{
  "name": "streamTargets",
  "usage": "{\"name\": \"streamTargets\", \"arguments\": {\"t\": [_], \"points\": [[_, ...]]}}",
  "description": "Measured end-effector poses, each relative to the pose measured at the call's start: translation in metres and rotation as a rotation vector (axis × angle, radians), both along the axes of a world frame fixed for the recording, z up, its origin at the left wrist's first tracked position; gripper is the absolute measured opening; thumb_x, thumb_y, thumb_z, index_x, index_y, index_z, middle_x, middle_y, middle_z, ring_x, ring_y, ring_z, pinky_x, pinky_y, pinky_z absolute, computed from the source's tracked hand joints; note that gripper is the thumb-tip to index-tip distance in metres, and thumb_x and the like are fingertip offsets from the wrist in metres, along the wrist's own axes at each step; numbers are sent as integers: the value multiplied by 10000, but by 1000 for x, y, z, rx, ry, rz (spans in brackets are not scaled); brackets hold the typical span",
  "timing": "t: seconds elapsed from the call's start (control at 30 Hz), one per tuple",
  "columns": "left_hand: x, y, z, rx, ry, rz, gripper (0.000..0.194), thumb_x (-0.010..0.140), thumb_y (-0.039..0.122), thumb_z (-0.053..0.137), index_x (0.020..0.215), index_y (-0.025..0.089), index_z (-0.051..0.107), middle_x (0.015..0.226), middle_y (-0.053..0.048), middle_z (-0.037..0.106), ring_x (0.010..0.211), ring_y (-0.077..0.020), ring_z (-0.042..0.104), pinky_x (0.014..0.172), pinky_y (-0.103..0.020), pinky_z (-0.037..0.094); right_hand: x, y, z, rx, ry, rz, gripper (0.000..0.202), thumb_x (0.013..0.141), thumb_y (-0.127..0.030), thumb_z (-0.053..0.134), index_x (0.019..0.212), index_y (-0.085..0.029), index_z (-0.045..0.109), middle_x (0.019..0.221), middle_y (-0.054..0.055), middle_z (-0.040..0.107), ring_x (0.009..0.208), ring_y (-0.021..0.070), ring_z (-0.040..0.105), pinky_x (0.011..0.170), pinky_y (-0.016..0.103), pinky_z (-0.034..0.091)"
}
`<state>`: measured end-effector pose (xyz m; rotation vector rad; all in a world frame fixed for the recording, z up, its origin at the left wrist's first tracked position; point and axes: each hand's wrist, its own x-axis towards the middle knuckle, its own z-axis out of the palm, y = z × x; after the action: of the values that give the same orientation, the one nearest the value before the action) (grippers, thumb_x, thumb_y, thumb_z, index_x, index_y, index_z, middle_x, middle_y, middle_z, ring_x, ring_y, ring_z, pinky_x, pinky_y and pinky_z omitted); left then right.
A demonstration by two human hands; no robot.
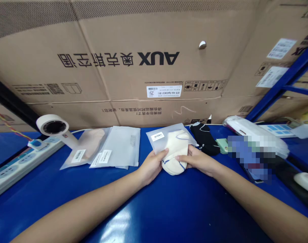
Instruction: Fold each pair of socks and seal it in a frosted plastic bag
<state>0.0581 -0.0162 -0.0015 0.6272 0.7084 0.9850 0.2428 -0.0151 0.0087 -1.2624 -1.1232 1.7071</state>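
Cream socks [175, 150] with thin blue lines are gripped from both sides, in front of a frosted zip bag [156, 143]. My left hand [154, 165] is closed on their left edge, thumb on top. From the right, my right hand [198, 160] pinches the same socks, its thumb across the front. The bag, with a white barcode label, lies just behind the socks; whether they touch it I cannot tell. Black socks [205, 138] lie to the right of the bag. Left of my hands are more frosted bags [124, 145], one with a pale pinkish item [93, 141] inside.
A white handheld device [52, 126] and a power strip [27, 162] stand at the left. Behind the blue table [154, 209] rises a large cardboard sheet [113, 77]. To the right are a small green object [222, 145], a plastic-wrapped package [255, 133] and a partly blurred phone-like item.
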Motion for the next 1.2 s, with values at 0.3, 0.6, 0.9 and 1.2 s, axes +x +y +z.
{"name": "streamTargets", "arguments": {"t": [0.3, 0.6, 0.9, 1.2], "points": [[-1, 4, 0, -8, -79, -8, 299, 921, 162, 606, 1206, 90, 661, 1153, -154, 723, 1060, -261, 690, 1040, -429, 475, -6, 2, -6, -37, 162, -126, 566, 686, -197, 851, 1171, -198, 560, 1097, 87, 741, 900, 228, 741, 729, 331, 635], [-1, 3, -5, 86, -54, -82, 308, 866, 232, 712, 1154, 126, 690, 1177, -127, 717, 1081, -225, 675, 1079, -380, 426, -15, 1, -7, -3, 228, -409, 494, 689, -121, 801, 1127, -160, 574, 1025, 105, 759, 910, 258, 745, 750, 348, 642], [1, 2, -9, 264, 131, -179, 445, 758, 353, 815, 1130, 130, 714, 1114, -109, 736, 1146, -262, 633, 1099, -390, 379, -36, -13, -15, 81, 416, -469, 511, 717, -121, 741, 1194, -219, 586, 1084, 52, 750, 1059, 253, 707, 863, 352, 622], [-2, 5, 0, -20, -12, -64, 328, 906, 307, 659, 1195, 152, 656, 1215, -129, 696, 1084, -214, 664, 1068, -388, 431, -25, -7, -3, 44, 301, -153, 222, 806, -209, 688, 1024, -176, 663, 1039, 82, 749, 1044, 206, 710, 989, 341, 555]]}}
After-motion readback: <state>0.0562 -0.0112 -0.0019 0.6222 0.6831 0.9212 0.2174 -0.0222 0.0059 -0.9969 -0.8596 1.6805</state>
